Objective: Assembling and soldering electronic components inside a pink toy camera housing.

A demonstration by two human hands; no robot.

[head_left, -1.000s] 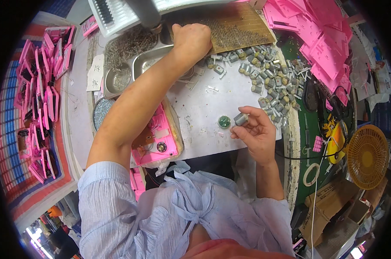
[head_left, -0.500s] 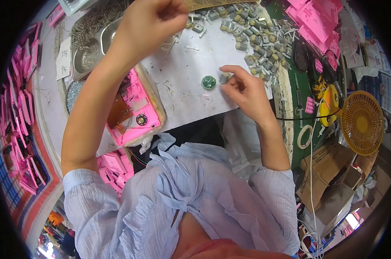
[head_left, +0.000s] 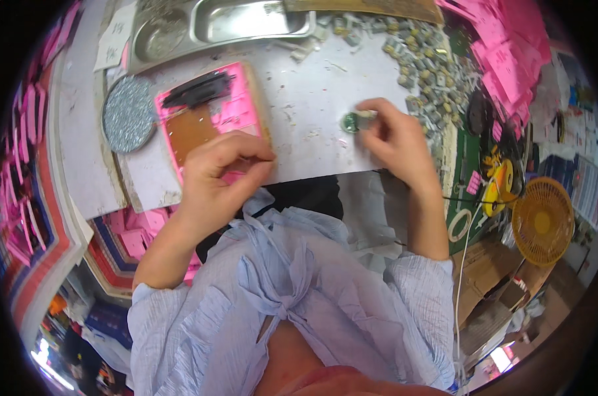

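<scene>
Right hand (head_left: 404, 142): thumb and forefinger pinch small grey metal cylinder (head_left: 366, 119), at right edge of round green container (head_left: 346, 123); axis blurred. Left hand (head_left: 216, 173) farther, fingertips together, contents unclear.

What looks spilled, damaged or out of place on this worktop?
Small pale scraps lie scattered on the white worktop, left of the heaped grey cylinders. They look like stray debris, in no container. No damage stands out.
</scene>
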